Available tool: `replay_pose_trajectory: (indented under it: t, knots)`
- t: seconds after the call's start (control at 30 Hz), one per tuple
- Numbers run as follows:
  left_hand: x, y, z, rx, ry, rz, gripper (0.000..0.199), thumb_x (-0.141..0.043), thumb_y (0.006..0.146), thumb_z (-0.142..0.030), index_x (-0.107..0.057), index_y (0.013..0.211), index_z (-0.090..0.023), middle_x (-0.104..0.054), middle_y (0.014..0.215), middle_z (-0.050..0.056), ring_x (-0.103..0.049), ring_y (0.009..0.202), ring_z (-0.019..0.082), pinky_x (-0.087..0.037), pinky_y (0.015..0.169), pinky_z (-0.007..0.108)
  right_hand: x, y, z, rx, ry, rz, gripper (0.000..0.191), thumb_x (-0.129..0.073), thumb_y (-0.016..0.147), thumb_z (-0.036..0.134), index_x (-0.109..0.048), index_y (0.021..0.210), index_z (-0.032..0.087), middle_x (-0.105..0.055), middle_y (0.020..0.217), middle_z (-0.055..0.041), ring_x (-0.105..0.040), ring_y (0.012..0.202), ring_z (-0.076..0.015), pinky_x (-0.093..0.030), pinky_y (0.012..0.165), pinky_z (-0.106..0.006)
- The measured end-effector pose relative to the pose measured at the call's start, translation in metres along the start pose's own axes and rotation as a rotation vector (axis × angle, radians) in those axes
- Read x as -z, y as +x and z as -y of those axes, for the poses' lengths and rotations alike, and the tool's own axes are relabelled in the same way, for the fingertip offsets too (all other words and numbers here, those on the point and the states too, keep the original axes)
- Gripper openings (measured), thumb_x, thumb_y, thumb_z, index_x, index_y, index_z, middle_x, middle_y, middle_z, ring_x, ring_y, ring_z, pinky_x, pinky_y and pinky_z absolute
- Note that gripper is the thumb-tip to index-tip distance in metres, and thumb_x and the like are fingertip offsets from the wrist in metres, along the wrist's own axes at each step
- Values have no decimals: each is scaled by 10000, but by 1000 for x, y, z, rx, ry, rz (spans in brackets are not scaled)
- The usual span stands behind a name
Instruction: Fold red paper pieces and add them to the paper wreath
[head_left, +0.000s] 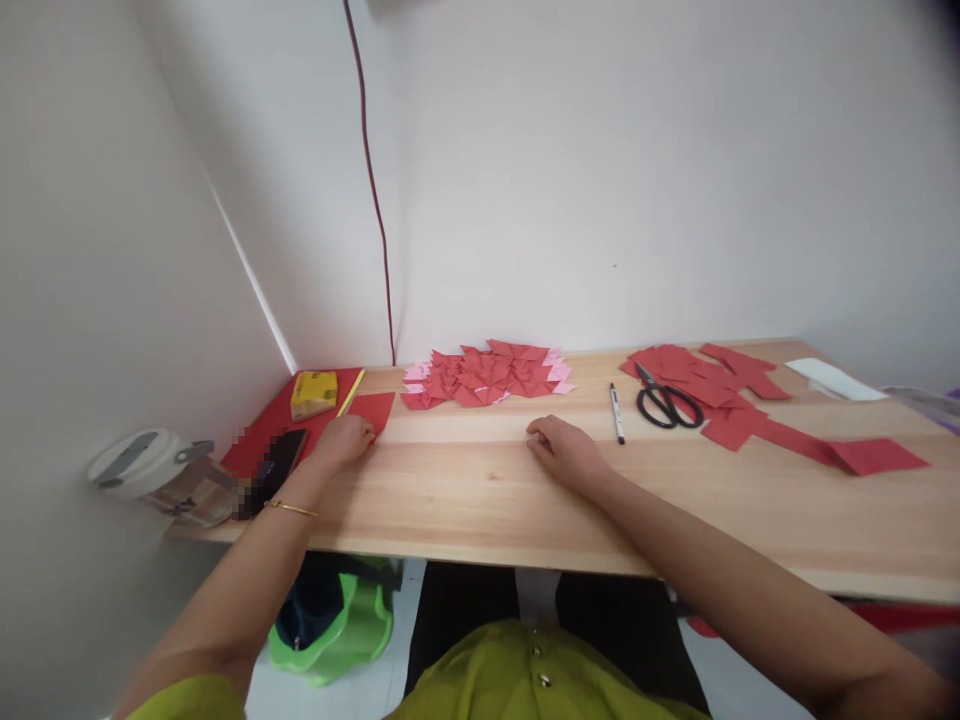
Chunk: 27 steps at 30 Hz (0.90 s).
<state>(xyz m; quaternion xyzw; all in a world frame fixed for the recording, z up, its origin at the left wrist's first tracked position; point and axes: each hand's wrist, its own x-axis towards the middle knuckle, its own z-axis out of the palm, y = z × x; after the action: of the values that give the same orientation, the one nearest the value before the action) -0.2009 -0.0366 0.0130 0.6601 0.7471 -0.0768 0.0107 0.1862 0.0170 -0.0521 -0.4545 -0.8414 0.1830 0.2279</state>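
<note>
My left hand (343, 442) is closed at the near edge of a piece of red paper (377, 410), its fingers curled onto the paper and partly hiding it. Beyond that hand, a yellow strip (351, 392), perhaps a ruler or tape, lies slanted over red sheets. My right hand (564, 450) rests on the wooden table with curled fingers and nothing visible in them. Between and behind both hands spreads a pile of folded red and pink paper pieces (487, 375). Right of my right hand lie a marker pen (616, 413) and black-handled scissors (667, 400).
Cut red paper pieces (690, 375) and a long red strip (877, 455) cover the table's right part, near a folded white paper (834, 380). At left are a yellow packet (313, 393), a dark phone-like object (279, 465) and a lidded cup (161, 470). A green bin (360, 630) stands below.
</note>
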Motion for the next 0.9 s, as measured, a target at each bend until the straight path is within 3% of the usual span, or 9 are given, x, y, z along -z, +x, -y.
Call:
replay_pose_trajectory:
  t: [0.17,0.47,0.53,0.63,0.7,0.73,0.8,0.9]
  knots:
    - [1,-3,-1,51,-10,-30,283,-415,806,-215,-638,643,-155,-684,818,138,-601,796,228,-377,674,280,1,0,1,-8,1,11,173,-479,846,244,-590,963,182,-631,919,-70,-575,767,-173,-394,680,-264]
    - [9,-10,3,149,-119,-105,242,-416,815,-191,-557,620,-160,-633,712,64,-545,700,179,-355,625,259,3,1,2,-12,-5,14,174,-465,851,238,-589,959,182,-631,915,-66,-573,787,-176,-385,685,-261]
    - [13,-10,4,209,-178,-238,230,-390,839,-198,-553,683,-156,-616,740,65,-542,745,185,-377,664,268,3,1,2,-9,-5,12,175,-464,850,236,-592,955,182,-630,910,-65,-574,786,-175,-387,690,-263]
    - [23,-12,-1,353,-336,-591,202,-351,870,-217,-529,798,-155,-574,776,54,-526,797,190,-402,734,301,2,1,2,-2,6,5,175,-471,844,234,-597,952,180,-628,903,-64,-573,780,-171,-391,687,-265]
    - [32,-13,-12,337,-400,-687,219,-315,899,-266,-505,848,-169,-560,811,40,-518,801,168,-410,759,294,1,0,3,-8,29,-3,179,-478,842,242,-598,958,181,-628,883,-60,-571,760,-168,-391,670,-266]
    - [37,-13,-20,255,-566,-765,195,-349,891,-285,-499,829,-177,-553,804,31,-513,793,155,-414,756,279,1,0,3,-16,52,-9,181,-483,842,256,-598,960,182,-628,861,-56,-569,745,-166,-393,661,-268]
    - [44,-11,-41,48,-976,-760,181,-429,856,-342,-487,784,-187,-527,762,8,-496,730,132,-420,688,245,0,2,2,-36,145,-34,203,-498,843,315,-597,964,186,-623,820,-46,-565,720,-165,-407,657,-277]
    - [48,-7,-80,-181,-1582,-476,244,-584,757,-401,-468,735,-187,-479,686,-25,-455,614,100,-400,598,215,3,8,0,-54,401,-111,335,-535,817,439,-584,1030,185,-628,892,-69,-580,774,-182,-448,699,-303]
